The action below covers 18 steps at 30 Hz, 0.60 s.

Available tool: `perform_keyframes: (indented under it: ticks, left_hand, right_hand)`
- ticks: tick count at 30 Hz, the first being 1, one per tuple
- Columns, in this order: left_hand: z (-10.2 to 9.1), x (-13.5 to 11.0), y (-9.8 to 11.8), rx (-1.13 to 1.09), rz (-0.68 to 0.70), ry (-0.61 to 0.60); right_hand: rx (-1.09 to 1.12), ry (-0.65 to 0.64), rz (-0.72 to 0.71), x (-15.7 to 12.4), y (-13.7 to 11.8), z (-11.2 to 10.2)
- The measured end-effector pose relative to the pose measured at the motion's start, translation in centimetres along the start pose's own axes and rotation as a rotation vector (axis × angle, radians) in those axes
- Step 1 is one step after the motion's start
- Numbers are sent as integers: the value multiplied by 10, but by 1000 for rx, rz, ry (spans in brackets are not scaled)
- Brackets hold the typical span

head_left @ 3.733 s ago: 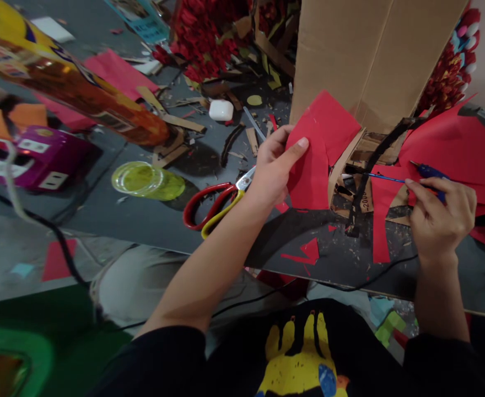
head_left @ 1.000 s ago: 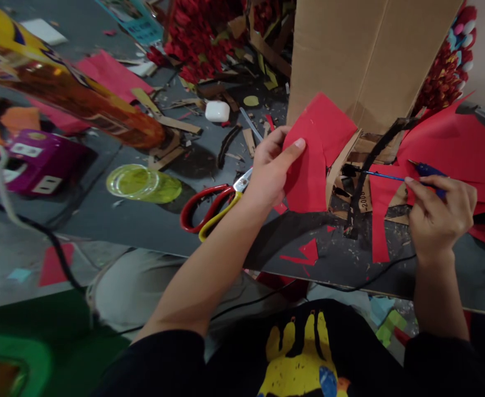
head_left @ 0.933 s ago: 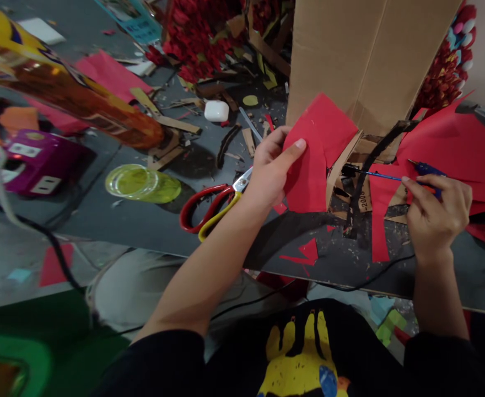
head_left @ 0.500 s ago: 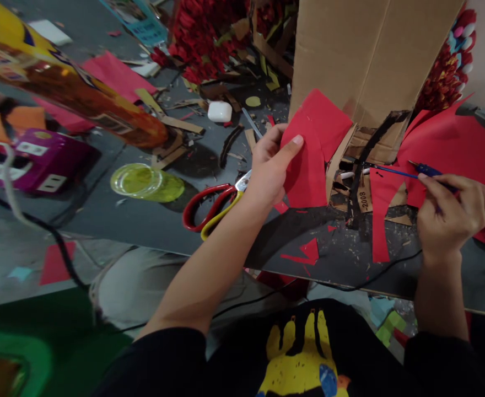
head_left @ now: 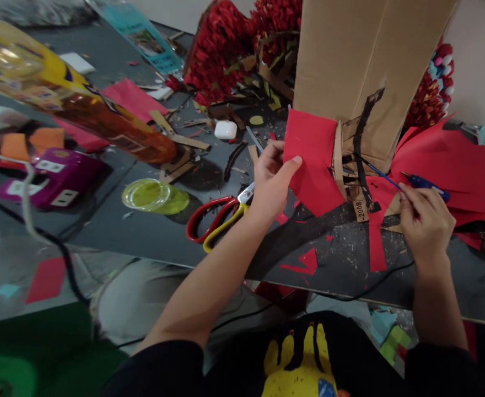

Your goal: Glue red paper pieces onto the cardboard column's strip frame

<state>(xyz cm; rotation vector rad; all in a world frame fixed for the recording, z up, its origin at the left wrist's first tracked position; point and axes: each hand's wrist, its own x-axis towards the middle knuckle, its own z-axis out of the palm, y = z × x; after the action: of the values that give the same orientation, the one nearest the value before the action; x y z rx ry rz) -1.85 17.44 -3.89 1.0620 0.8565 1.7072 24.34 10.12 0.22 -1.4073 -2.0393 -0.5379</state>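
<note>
My left hand (head_left: 271,176) pinches a folded red paper (head_left: 312,160), thumb on top and fingers curled behind. The paper's right edge rests against a small cardboard structure (head_left: 339,165) with a dark curved strip (head_left: 360,143) across it. In my right hand (head_left: 426,220) is a thin blue stick like a paintbrush (head_left: 385,175), gripped between thumb and fingers. Its dark far end meets the dark strip; I cannot make out the tip's shape. Just behind my right fingers lies a dark blue tool with a pointed tip (head_left: 428,186). Beside my left forearm are red-and-yellow-handled scissors (head_left: 213,220).
A tall cardboard panel (head_left: 350,60) stands behind the work, with red sheets (head_left: 453,165) to the right. At left are a tilted bottle of orange liquid (head_left: 114,121), a yellow-green cup (head_left: 155,197) and a purple box (head_left: 69,176). Paper scraps (head_left: 304,262) litter the table.
The red paper has tilted and lowered in my left hand. My right hand has shifted left with the stick, and the small cardboard structure has turned slightly. The camera view has moved too.
</note>
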Motion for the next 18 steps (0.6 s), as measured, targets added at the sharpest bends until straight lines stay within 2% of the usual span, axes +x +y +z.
perform_keyframes:
  ticks: [13,18]
  left_hand:
    - [-1,-3,-3,141,74,25]
    - [1,-4,0,109,76,56]
  right_hand:
    - [-31,-33,-71,-1,-5,0]
    - [-46,-84,-79,-1,-8,-1]
